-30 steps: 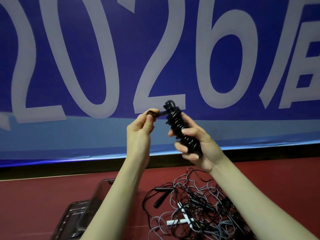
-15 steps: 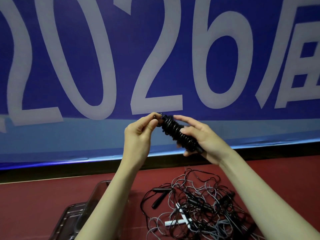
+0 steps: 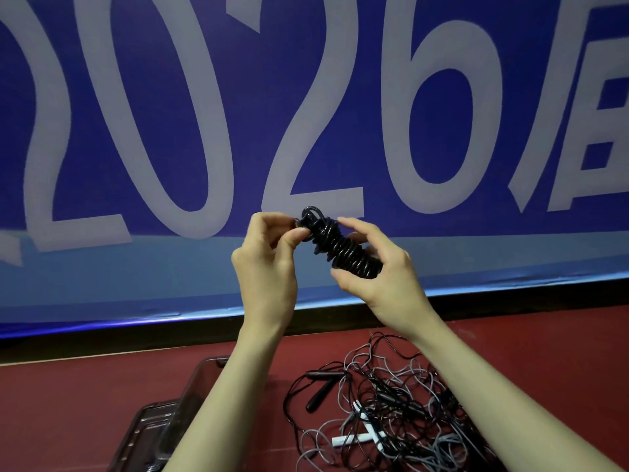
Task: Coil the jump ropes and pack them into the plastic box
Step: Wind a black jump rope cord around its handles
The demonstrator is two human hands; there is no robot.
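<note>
Since a second ago, our left hand [image 3: 269,257] pinches the rope end tight against the coiled jump rope [image 3: 340,247]; our right hand [image 3: 377,267] grips the bundle, long axis slanting down-right.

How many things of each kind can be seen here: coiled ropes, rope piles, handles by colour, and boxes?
Coiled black rope, held in both hands: 1
Tangled pile of loose ropes: 1 (ropes inside cannot be counted)
Black handles plainly visible: 2
White handles plainly visible: 2
Clear plastic box: 1
Total: 7
</note>
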